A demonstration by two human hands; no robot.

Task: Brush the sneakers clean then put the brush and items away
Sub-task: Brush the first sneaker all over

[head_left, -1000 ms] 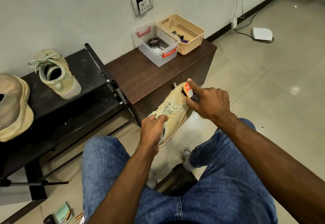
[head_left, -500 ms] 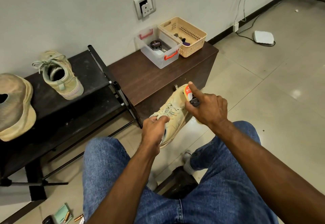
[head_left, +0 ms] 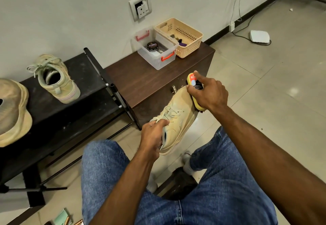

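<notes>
I'm mid-brushing: my left hand point(head_left: 153, 133) grips the sneaker point(head_left: 176, 118) by its collar over my knees, my right hand point(head_left: 210, 94) holds the brush point(head_left: 193, 90) against its toe. The other sneaker point(head_left: 56, 80) waits on the shelf point(head_left: 88, 76), and the clear box point(head_left: 158, 60) stands ready, so the putting away isn't started yet.

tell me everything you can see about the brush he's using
The brush has a yellow, wood-like oblong back with a red-orange label on top and dark bristles just visible under its near end. The right hand grips it from above, index finger stretched along the top. It lies bristles-down against the toe of the beige sneaker, which the left hand holds at the collar.
</notes>
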